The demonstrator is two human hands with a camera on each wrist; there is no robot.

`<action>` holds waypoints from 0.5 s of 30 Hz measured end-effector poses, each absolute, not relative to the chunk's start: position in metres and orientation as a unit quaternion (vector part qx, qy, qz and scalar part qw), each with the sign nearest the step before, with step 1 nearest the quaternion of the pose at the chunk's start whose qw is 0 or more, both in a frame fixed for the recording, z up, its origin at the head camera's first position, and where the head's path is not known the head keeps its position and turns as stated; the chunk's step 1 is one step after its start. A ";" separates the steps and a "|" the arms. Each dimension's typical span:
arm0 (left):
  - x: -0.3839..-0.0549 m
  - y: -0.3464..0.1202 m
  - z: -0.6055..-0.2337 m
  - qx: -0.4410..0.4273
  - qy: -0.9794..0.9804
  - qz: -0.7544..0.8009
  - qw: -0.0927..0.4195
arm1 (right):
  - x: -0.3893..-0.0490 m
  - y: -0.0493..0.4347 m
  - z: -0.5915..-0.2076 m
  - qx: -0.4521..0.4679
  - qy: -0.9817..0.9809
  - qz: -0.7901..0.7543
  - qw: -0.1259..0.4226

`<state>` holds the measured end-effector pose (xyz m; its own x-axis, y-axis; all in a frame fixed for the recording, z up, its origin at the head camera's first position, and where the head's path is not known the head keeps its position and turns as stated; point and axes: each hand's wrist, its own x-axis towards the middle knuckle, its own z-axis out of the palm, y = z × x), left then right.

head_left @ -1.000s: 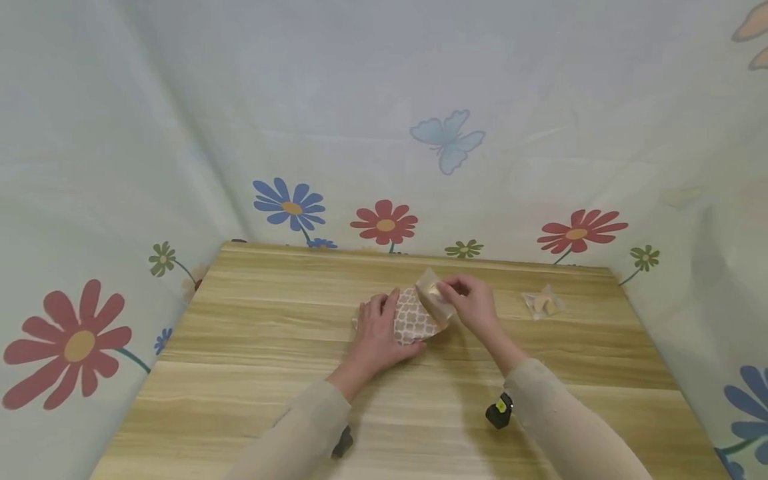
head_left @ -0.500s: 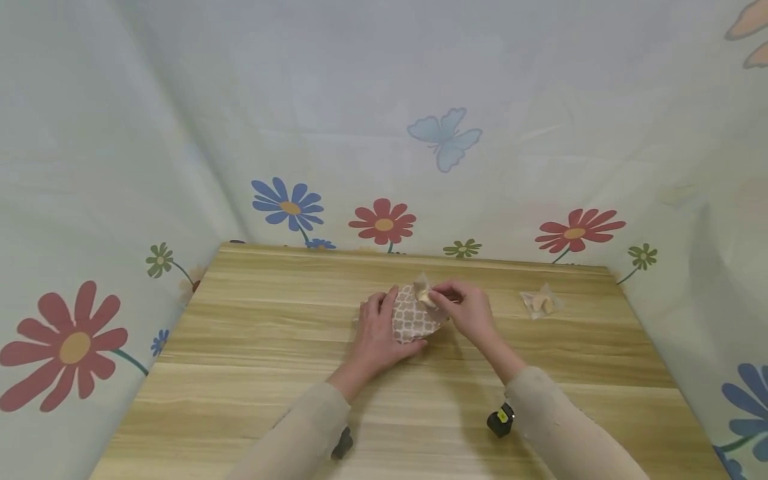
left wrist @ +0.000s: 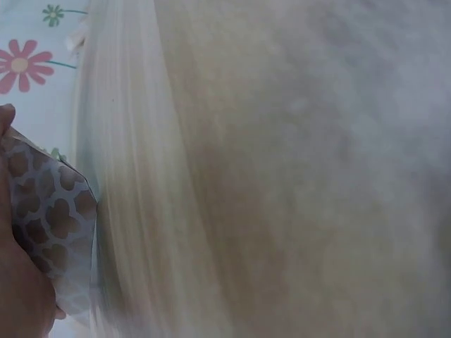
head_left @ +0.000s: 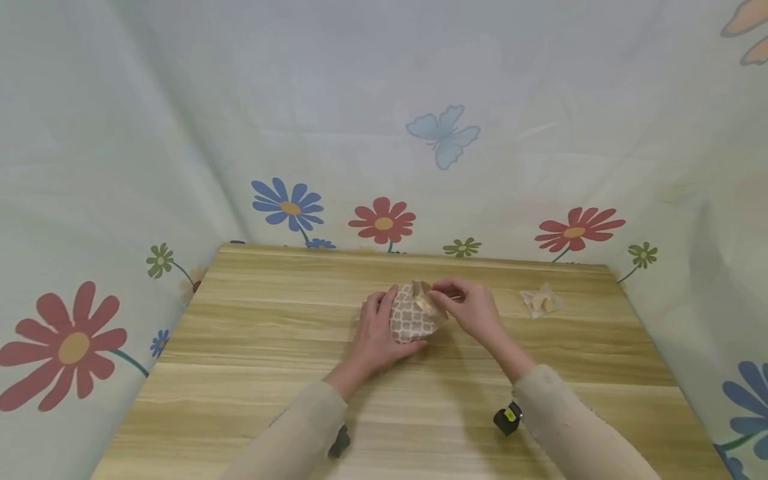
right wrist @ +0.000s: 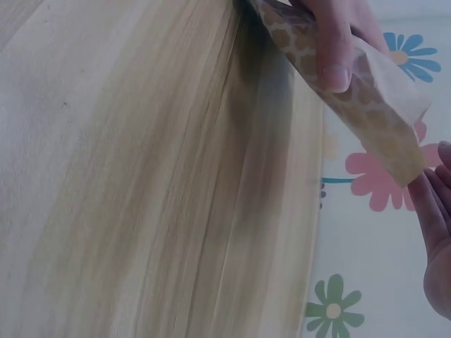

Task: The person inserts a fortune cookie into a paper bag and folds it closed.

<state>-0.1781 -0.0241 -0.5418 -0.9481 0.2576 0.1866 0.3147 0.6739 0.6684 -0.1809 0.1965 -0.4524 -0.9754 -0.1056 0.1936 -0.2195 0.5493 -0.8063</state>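
Observation:
A brown-and-white lattice-patterned paper bag (head_left: pixel 411 320) stands tilted over the middle of the table. My left hand (head_left: pixel 378 333) grips its left side, with the thumb along the near edge; the thumb also shows on the bag (right wrist: pixel 380 127) in the right wrist view. At the bag's upper right mouth, my right hand (head_left: pixel 474 310) pinches a small clear packet with yellowish contents (head_left: pixel 423 300), partly inside the bag. The right hand's fingers (right wrist: pixel 430 211) touch the bag's corner in the right wrist view. In the left wrist view, the left hand (left wrist: pixel 21 282) holds the bag (left wrist: pixel 60 218).
Another clear packet with pale yellow pieces (head_left: pixel 542 302) lies at the table's back right. Black wrist devices (head_left: pixel 508 419) hang under both sleeves. The wooden table (head_left: pixel 270 320) ends at a flower-printed cloth wall (head_left: pixel 336 100).
My right hand has brought the clear packet left and down into the bag's mouth, so less of it shows. The left hand keeps its grip almost unmoved.

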 end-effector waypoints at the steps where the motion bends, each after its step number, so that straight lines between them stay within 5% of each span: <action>1: -0.179 -0.024 -0.542 -0.159 -0.913 -0.373 0.039 | -0.181 0.198 -0.453 0.095 -0.878 0.464 0.065; 8: -0.180 -0.025 -0.541 -0.175 -0.903 -0.391 0.041 | -0.183 0.213 -0.455 0.094 -0.886 0.445 0.094; 15: -0.180 -0.024 -0.540 -0.177 -0.902 -0.392 0.040 | -0.186 0.223 -0.461 0.086 -0.883 0.461 0.029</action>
<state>-0.1803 -0.0236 -0.5398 -0.9343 0.2880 0.2099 0.3500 0.6303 0.6930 -0.1859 0.2226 -0.4606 -0.9836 -0.1254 0.1298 -0.1782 0.5608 -0.8085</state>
